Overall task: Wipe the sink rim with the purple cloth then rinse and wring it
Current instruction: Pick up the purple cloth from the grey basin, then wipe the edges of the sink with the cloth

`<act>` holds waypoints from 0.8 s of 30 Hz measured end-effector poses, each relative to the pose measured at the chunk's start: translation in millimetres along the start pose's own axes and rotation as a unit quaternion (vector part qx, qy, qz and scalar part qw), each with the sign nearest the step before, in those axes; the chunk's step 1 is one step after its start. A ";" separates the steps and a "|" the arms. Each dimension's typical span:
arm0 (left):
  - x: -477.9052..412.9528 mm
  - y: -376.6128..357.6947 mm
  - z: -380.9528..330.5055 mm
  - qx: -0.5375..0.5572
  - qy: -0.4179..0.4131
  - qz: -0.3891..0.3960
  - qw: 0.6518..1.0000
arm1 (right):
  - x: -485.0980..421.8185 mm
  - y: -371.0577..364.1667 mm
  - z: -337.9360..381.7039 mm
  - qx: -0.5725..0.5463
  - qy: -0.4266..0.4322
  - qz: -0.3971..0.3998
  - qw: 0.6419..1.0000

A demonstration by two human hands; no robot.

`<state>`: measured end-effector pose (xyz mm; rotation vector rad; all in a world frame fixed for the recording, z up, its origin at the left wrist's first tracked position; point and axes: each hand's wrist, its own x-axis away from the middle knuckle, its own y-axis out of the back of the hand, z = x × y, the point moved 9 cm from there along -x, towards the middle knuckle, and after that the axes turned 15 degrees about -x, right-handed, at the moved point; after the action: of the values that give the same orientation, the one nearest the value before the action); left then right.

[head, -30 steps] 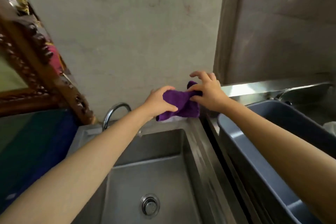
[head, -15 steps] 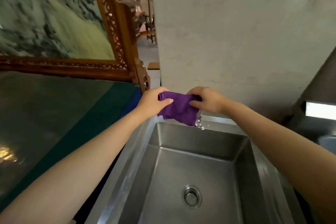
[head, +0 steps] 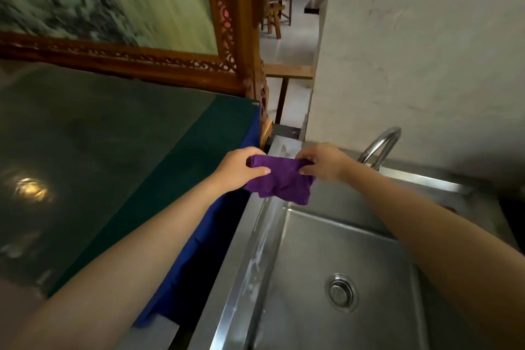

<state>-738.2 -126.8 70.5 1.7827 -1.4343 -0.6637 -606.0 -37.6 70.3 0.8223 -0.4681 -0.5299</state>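
Cloth (head: 279, 179) moved to sink (head: 241, 264) left corner; fingers (head: 257, 170) pinching.

Two hands, left (head: 237, 169) and right (head: 324, 162), one purple cloth (head: 279, 180), one sink (head: 341, 278), one tap (head: 379, 148) and one drain (head: 341, 292) are pictured.

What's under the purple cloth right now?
The purple cloth, held by the left hand and right hand, hangs over the sink rim's far left corner. Wet streaks show nearer; the rim directly beneath is covered.

Both bare arms reach to mid-frame; left hand (head: 237, 169) and right hand (head: 324, 162) pinch closed, knuckles up.
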 end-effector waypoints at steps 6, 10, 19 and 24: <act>8.4 -82.1 62.8 -0.003 0.067 0.040 0.997 | -12.3 -81.7 -51.0 -0.032 -0.088 -0.008 0.996; 6.9 -118.6 84.1 0.023 0.107 0.043 0.993 | -16.2 -107.6 -78.0 -0.066 -0.118 -0.056 0.989; -25.1 -137.3 107.2 0.028 0.135 -0.034 0.990 | -59.4 -110.0 -109.4 -0.122 -0.117 -0.143 0.975; -47.2 -141.2 118.5 -0.141 0.118 -0.101 0.978 | -86.8 -121.2 -126.7 -0.071 -0.130 -0.197 0.969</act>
<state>-758.6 -93.7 -115.8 1.7286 -0.9584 -0.6943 -631.0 17.1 -115.9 0.7132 -0.5014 -1.0370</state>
